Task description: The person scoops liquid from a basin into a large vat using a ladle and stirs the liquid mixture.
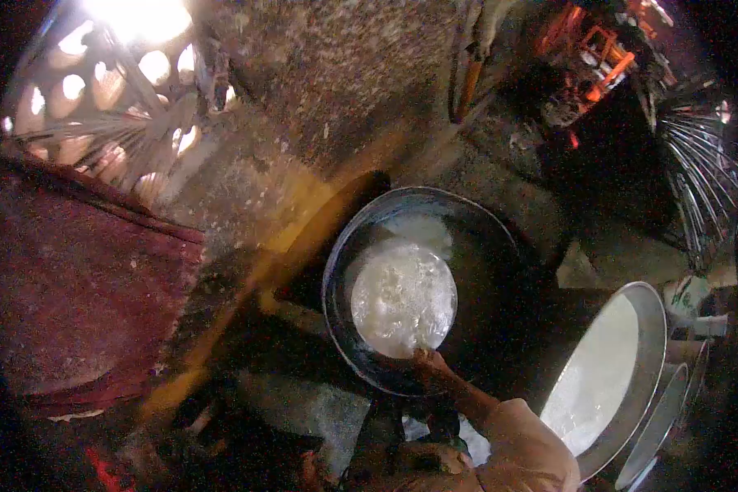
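Note:
From the lower right my right arm reaches into a large dark round pan (334, 328). My right hand (426, 359) is closed at the near edge of a round, pale vessel (404, 299) inside the pan. White, bubbly liquid or froth shows in that vessel. Behind it, a whitish patch lies against the pan's far inner side. The fingers are small and dim, but they look wrapped round the vessel's edge. My left hand cannot be made out in the dark lower area.
A wide metal basin (654, 353) with white contents stands at the right, beside other metal rims. Glowing orange embers (603, 70) are at the upper right. Dark red cloth (90, 287) covers the left side. A blurred yellowish pole (221, 324) slants across the left of the pan.

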Demonstrator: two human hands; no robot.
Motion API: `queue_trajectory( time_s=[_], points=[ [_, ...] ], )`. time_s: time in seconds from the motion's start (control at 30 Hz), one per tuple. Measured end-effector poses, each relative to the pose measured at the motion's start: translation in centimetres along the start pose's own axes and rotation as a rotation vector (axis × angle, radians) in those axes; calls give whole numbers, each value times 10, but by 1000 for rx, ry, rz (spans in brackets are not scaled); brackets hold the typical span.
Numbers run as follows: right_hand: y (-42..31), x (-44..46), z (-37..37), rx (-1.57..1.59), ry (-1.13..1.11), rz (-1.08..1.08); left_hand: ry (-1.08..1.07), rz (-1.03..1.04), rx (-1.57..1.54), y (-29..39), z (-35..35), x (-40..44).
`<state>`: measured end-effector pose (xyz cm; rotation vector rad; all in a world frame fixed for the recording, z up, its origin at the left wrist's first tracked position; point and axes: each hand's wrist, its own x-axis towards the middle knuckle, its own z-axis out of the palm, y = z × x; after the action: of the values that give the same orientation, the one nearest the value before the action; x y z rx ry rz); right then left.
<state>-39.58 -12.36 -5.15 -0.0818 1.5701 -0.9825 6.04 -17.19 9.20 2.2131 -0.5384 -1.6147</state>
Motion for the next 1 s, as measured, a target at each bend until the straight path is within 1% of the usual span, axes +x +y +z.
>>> queue_trajectory(
  time_s=[0.03,0.07,0.13,0.17,0.2,0.27,0.3,0.37,0.4,0.43,0.5,0.53,0.6,0.63,0.67,0.73,0.77,0.83,0.9,0.97,1.0],
  points=[
    [-6,-12,-5,-77,28,-14,-13,15,-3,1,4,0],
    [-45,-43,-6,-49,18,55,-39,37,-19,-9,5,13],
    [-152,-115,-4,7,5,192,-89,78,-28,-10,14,24],
    [-116,-105,-32,-259,-90,-82,-115,97,-29,-10,20,29],
    [-85,-97,-58,-510,-109,-377,-143,117,-27,-11,22,32],
    [-62,-134,-110,-497,-222,-453,-203,157,-23,-19,35,32],
    [-87,-169,-123,-213,-281,-248,-231,174,-21,-22,38,34],
    [-83,-207,-177,206,-332,124,-292,221,-40,-36,55,34],
    [-83,-229,-201,66,-310,217,-332,256,-51,-49,61,35],
    [-95,-257,-220,-70,-287,318,-330,242,-35,-54,75,31],
    [-116,-318,-266,220,-269,290,-336,222,-20,-71,101,23],
    [-96,-317,-259,125,-207,360,-356,218,-3,-74,102,33],
    [-82,-349,-275,121,-77,292,-376,208,20,-87,114,27],
    [-68,-363,-291,116,-26,249,-378,210,23,-101,122,23],
    [-49,-370,-314,85,11,303,-373,213,26,-115,129,16],
    [3,-379,-361,60,91,322,-363,201,41,-140,140,-3],
    [17,-384,-353,55,153,344,-362,186,63,-138,137,0],
    [90,-373,-388,-31,84,177,-337,173,88,-143,141,-10],
    [131,-371,-395,26,134,152,-313,168,122,-146,143,-13],
    [153,-373,-394,219,290,285,-273,169,156,-147,146,-18],
    [171,-360,-400,515,207,163,-255,173,167,-148,149,-19]
  ],
)
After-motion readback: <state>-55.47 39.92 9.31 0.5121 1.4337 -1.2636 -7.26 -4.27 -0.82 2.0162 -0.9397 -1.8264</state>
